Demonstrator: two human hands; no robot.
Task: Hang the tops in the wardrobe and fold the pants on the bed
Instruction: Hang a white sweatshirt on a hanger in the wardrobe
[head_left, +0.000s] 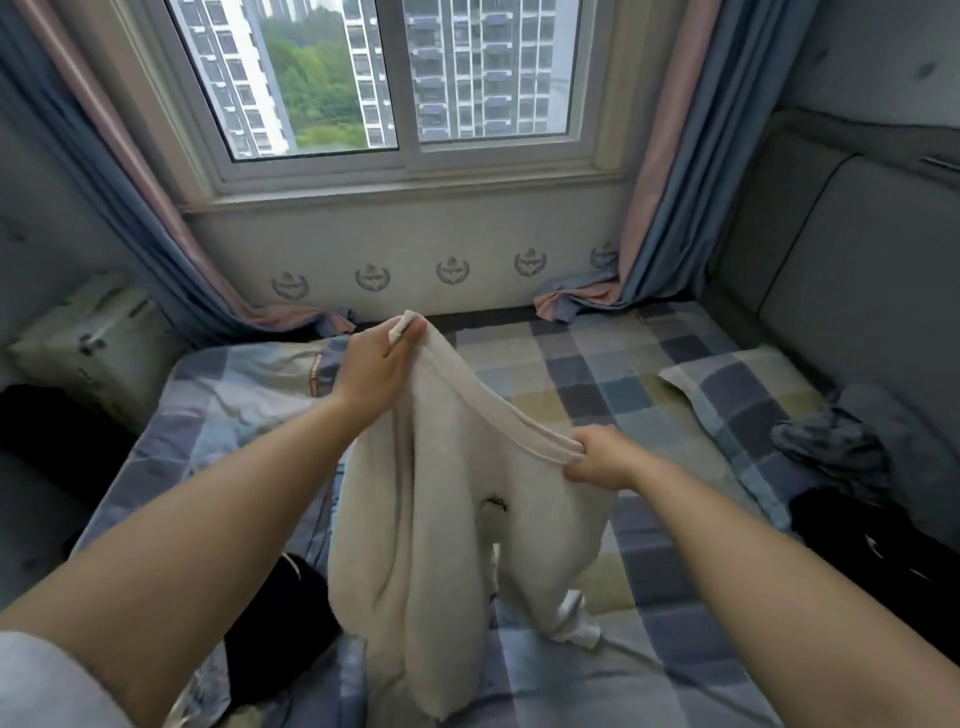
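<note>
A pair of cream-white pants (447, 519) hangs in front of me above the checked bed (597, 374). My left hand (376, 364) pinches one end of the waistband, raised and further away. The other end of the waistband is gripped by my right hand (600, 457), lower and nearer to me. The band stretches taut between them. Both legs droop down, and their cuffs touch the bedsheet near me.
A black garment (280, 623) lies on the bed at the lower left. A crumpled blue-grey garment (836, 441) and a black one (852, 525) lie at the right by the checked pillow (737, 384). A window, curtains and a padded headboard surround the bed.
</note>
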